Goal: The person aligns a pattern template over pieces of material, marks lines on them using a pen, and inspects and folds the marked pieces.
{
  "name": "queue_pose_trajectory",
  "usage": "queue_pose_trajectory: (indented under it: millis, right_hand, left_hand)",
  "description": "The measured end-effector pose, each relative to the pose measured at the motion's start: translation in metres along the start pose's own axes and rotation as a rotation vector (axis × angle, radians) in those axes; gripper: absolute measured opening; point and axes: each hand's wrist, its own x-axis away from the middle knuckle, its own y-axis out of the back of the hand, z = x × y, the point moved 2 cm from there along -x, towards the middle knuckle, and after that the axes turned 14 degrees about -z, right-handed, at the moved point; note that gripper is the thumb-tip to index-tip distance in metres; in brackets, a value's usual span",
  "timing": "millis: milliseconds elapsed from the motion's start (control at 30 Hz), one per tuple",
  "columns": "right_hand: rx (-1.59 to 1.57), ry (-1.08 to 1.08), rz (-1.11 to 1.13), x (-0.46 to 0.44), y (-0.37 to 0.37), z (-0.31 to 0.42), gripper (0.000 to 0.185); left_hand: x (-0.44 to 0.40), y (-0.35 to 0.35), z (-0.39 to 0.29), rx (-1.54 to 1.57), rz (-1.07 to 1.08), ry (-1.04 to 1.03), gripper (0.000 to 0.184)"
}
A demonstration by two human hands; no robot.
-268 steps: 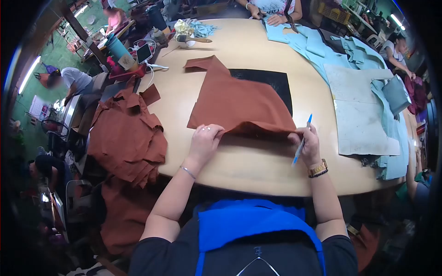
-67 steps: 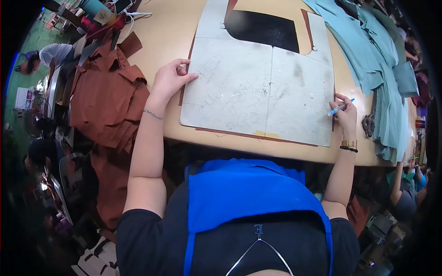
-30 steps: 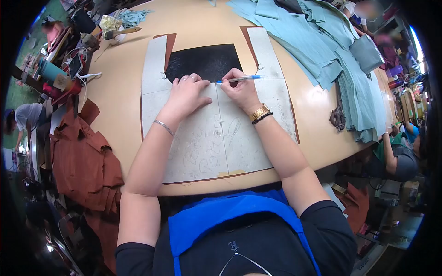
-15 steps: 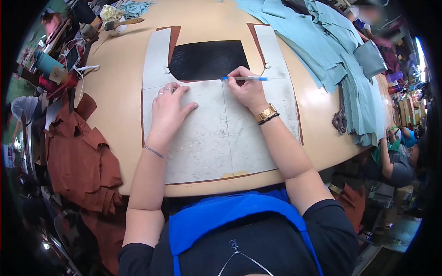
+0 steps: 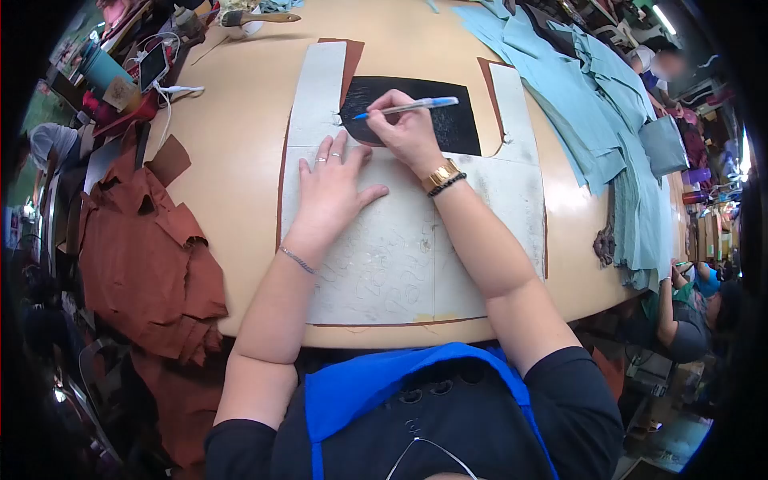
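Note:
My right hand [image 5: 405,130] grips a blue ballpoint pen [image 5: 416,107], its tip at the left part of the black sheet [image 5: 452,112], close to the edge of a pale pattern board [image 5: 368,264]. Resting on the board, my left hand [image 5: 336,180] is flat with its fingers spread, just left of and below the pen. The board has a U-shaped cutout, pencil lines and scribbles. Under it lies reddish-brown material [image 5: 350,68], showing along the outer edges and beside the cutout. The black sheet sits inside the cutout.
Brown pieces [image 5: 148,248] hang over the table's left edge. Light blue sheets [image 5: 576,120] are piled along the right. A brush [image 5: 260,18], a phone [image 5: 153,66] with a white cable and a teal cup [image 5: 102,68] are at the upper left. A co-worker [image 5: 684,316] is at the far right.
My right hand has moved the pen left along the cutout edge, from the centre line toward the cutout's left corner. My left hand stays on the board. The camera view has shifted slightly.

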Motion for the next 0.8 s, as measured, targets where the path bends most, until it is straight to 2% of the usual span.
queue_pose_trajectory:
  millis: [133,300,433,500,567,667,800]
  right_hand:
    - [0.159,-0.066,0.065,-0.003,-0.017,-0.011,0.01]
    - [0.212,0.049,0.077,-0.001,-0.021,-0.008,0.009]
    - [0.162,0.064,0.072,0.0,-0.02,-0.006,0.01]
    - [0.24,0.075,0.061,-0.001,-0.02,-0.006,0.011]
    - [0.204,0.147,0.048,-0.001,-0.024,-0.014,0.013]
    - [0.218,0.106,0.058,-0.002,-0.022,-0.01,0.011]
    - [-0.022,-0.091,-0.046,-0.005,-0.011,-0.009,0.01]
  left_hand:
    - [0.0,-0.001,0.001,-0.003,-0.007,-0.004,0.069]
    - [-0.002,0.001,-0.001,-0.016,0.041,-0.004,0.078]
    - [0.001,-0.006,0.001,0.014,-0.008,-0.016,0.073]
    - [-0.001,-0.006,0.002,0.011,-0.022,-0.016,0.073]
    - [-0.001,-0.007,0.003,0.008,-0.028,-0.019,0.073]
    - [-0.002,-0.002,0.001,-0.02,0.035,-0.015,0.079]
    - [0.0,-0.002,0.002,0.008,0.042,0.011,0.078]
